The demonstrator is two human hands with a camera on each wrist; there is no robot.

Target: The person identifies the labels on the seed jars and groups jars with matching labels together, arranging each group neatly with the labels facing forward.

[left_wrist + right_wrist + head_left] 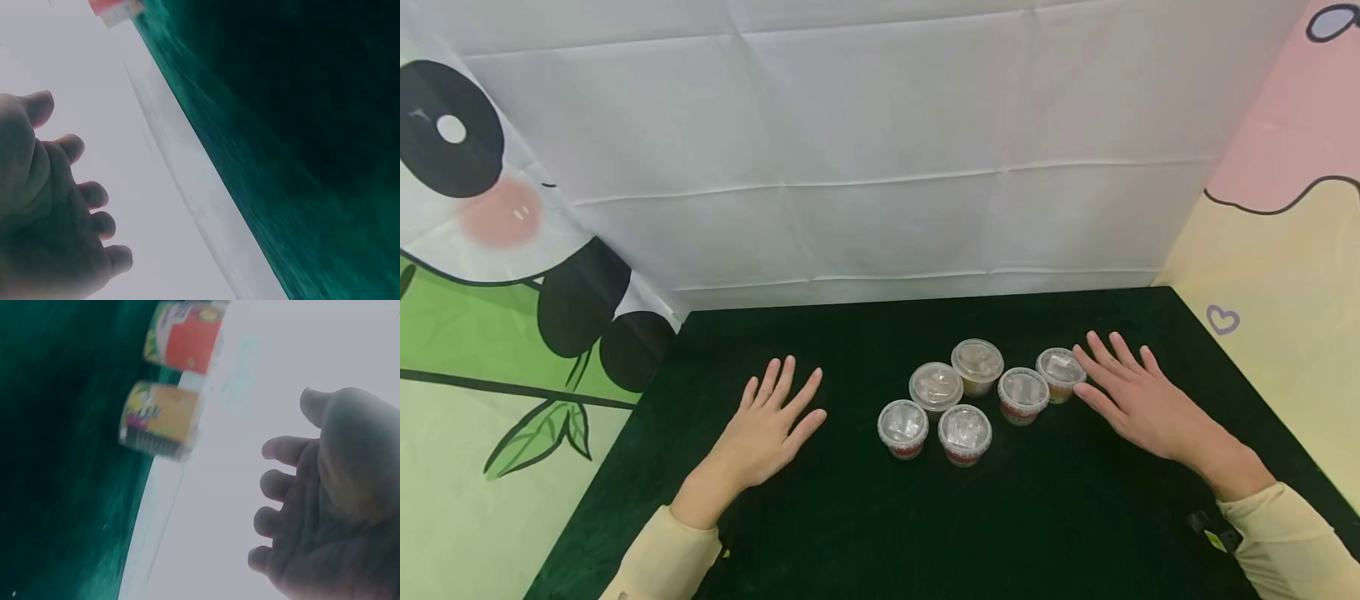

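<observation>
Several small lidded plastic cups stand upright in a loose group on the dark green cloth. A red-banded cup [903,427] is at the group's left, with another red-banded cup [965,432] beside it. Two paler-lidded cups, a left one [936,386] and a back one [977,360], stand behind them. Further right are a red-labelled cup [190,337] and a yellow-labelled cup [159,419]. My left hand [758,442] hovers left of the group, fingers spread, holding nothing. My right hand [1142,408], also spread and holding nothing, is nearest the yellow-labelled cup, with a gap in the right wrist view.
The green-covered table [820,533] reaches back to a white cloth wall [880,225]. Printed panels flank it, a cartoon panda panel [512,333] at left and a pink and yellow panel [1285,275] at right. A dark wrist strap [1213,532] shows by the right sleeve.
</observation>
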